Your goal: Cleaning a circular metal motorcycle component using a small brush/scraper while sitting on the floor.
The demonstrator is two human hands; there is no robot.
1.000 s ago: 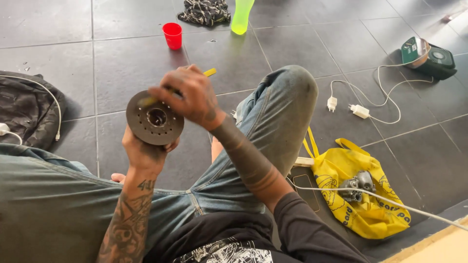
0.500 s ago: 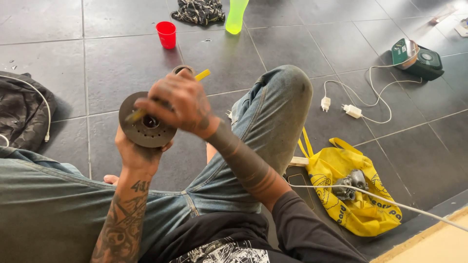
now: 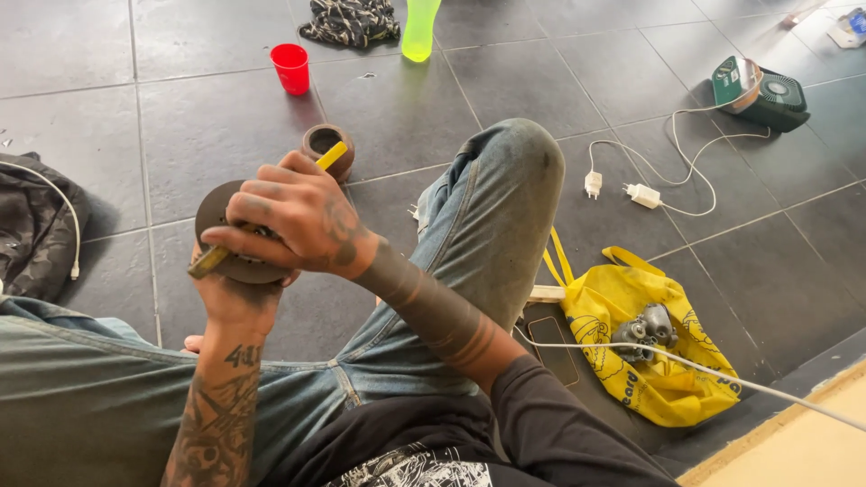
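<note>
From the head camera, looking down at a person sitting on a dark tiled floor (image 3: pixel 225 117) in jeans, one knee raised. The left hand (image 3: pixel 236 293) comes up from below and holds a dark round metal disc (image 3: pixel 221 212) at chest height above the lap, its grip clenched around the disc's lower edge; most of that hand is hidden behind the disc and the other hand. The right hand (image 3: pixel 302 221) lies across the front of the disc, its grip closed on a yellow stick-like tool (image 3: pixel 209 261) that runs slantwise, one end poking out at the lower left of the disc and the other yellow end showing past the fingers at the upper right. I cannot tell just what kind of tool it is.

Just behind the upper end of the tool, a small brown ring-shaped part (image 3: pixel 327 144) sits on the floor. Farther back stand a red cup (image 3: pixel 291 68) and a bright green bottle (image 3: pixel 420 32), with a crumpled patterned cloth (image 3: pixel 352 20) between them at the top edge. On the far left lies a dark bag (image 3: pixel 32 230) with a white cord over it. To the right of the raised knee lies a yellow bag (image 3: pixel 658 361) with a grey metal part (image 3: pixel 645 329) on top; beyond it, a white charger (image 3: pixel 642 195) and its cable lead toward a green device (image 3: pixel 758 90).
</note>
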